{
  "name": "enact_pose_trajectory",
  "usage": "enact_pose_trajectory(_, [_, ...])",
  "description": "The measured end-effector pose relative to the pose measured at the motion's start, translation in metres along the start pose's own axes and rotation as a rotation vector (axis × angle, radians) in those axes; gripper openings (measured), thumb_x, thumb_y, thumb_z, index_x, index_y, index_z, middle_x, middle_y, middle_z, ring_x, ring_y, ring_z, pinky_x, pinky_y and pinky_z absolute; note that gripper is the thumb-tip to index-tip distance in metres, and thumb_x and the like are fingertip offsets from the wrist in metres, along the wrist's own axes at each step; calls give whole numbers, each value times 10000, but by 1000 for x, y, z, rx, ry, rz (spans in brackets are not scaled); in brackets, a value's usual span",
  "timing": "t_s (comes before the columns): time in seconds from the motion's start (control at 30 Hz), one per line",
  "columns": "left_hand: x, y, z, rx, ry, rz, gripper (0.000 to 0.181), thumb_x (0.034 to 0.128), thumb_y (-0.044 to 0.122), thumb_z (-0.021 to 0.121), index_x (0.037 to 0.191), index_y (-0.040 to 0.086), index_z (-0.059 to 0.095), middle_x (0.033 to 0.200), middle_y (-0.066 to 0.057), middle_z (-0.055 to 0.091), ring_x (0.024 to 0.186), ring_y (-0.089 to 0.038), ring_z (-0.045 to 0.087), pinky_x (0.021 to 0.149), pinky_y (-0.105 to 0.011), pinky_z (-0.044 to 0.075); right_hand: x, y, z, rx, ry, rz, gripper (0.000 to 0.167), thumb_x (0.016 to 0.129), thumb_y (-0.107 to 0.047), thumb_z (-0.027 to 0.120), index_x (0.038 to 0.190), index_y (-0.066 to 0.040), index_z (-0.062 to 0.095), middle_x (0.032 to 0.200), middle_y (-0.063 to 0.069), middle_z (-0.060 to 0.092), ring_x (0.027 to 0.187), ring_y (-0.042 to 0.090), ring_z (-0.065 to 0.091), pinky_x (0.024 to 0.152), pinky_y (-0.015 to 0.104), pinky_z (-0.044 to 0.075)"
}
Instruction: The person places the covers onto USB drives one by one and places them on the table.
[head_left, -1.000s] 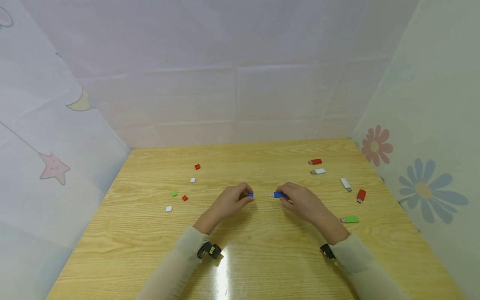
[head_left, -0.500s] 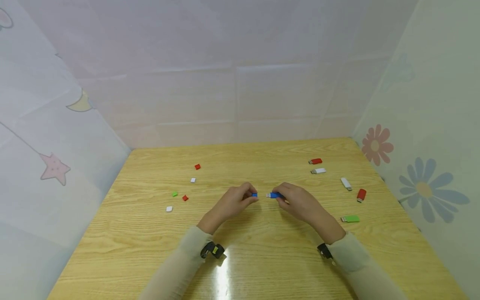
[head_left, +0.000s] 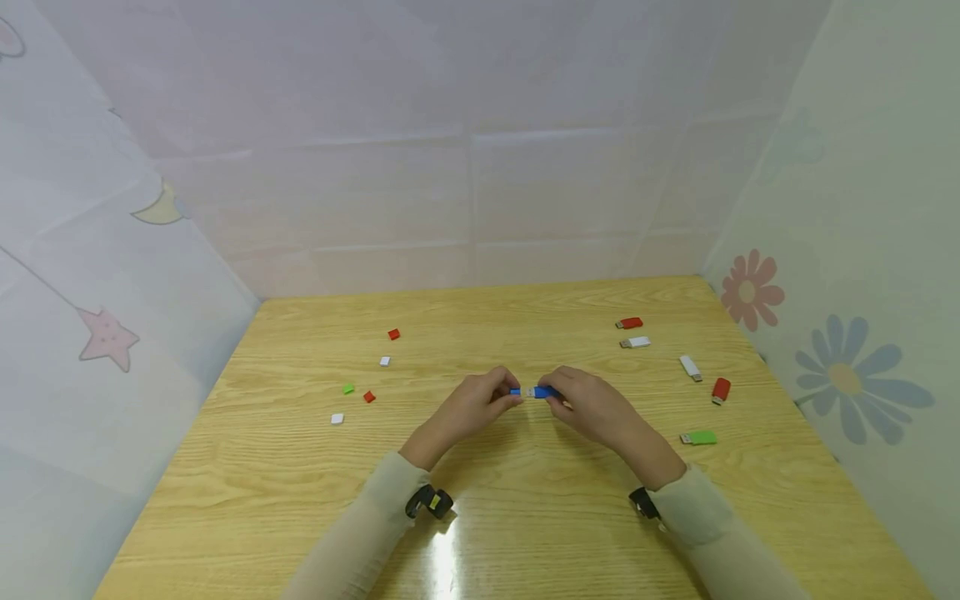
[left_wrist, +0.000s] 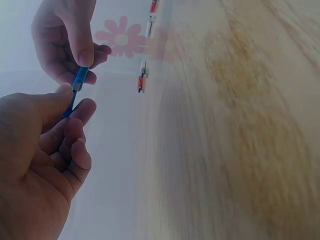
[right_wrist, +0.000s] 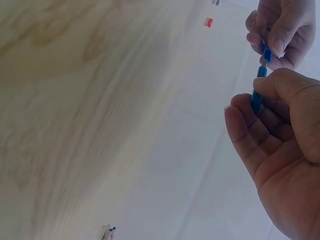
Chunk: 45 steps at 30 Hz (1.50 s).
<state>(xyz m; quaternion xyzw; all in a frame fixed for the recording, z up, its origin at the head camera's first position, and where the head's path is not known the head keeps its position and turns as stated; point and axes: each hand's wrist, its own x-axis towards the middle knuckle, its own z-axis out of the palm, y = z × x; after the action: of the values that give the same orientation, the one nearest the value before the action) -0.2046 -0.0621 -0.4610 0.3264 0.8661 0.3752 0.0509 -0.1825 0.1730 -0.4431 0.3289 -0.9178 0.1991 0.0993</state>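
Between thumb and fingertips my left hand (head_left: pixel 472 403) pinches a small blue cap (head_left: pixel 515 392), mostly covered by the fingers. My right hand (head_left: pixel 595 406) pinches a blue USB stick (head_left: pixel 543 392) with its metal plug pointing left at the cap. Both are held above the middle of the table. In the right wrist view the plug of the blue USB stick (right_wrist: pixel 259 89) meets the opening of the blue cap (right_wrist: pixel 268 53); how far it sits inside cannot be told. The left wrist view shows the two blue pieces end to end, in line.
On the wooden table (head_left: pixel 525 517), left, lie small loose caps: two red, two white and a green cap (head_left: pixel 348 388). To the right lie uncapped USB sticks: two red, two white and a green USB stick (head_left: pixel 699 437). Fabric walls stand behind and at both sides.
My hands have come together: the left moved right with the cap, the right moved slightly left with the USB stick. The gap between plug and cap has closed.
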Motion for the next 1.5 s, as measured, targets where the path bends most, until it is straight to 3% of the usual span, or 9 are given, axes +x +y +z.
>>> enact_pose_trajectory(1.03, [2, 4, 5, 4, -2, 12, 195, 1027, 223, 618, 1149, 72, 599, 960, -68, 736, 781, -75, 652, 669, -207, 519, 1, -5, 2, -29, 13, -48, 194, 895, -40, 756, 1081, -51, 703, 972, 19, 684, 758, 75, 587, 674, 239, 547])
enact_pose_trajectory(1.5, [4, 4, 7, 12, -6, 4, 160, 1029, 231, 614, 1129, 108, 597, 954, -46, 730, 768, -45, 631, 669, -201, 518, 2, -7, 2, -34, 13, -65, 202, 901, -63, 761, 1093, -57, 698, 1004, 28, 689, 822, 108, 652, 720, 257, 572])
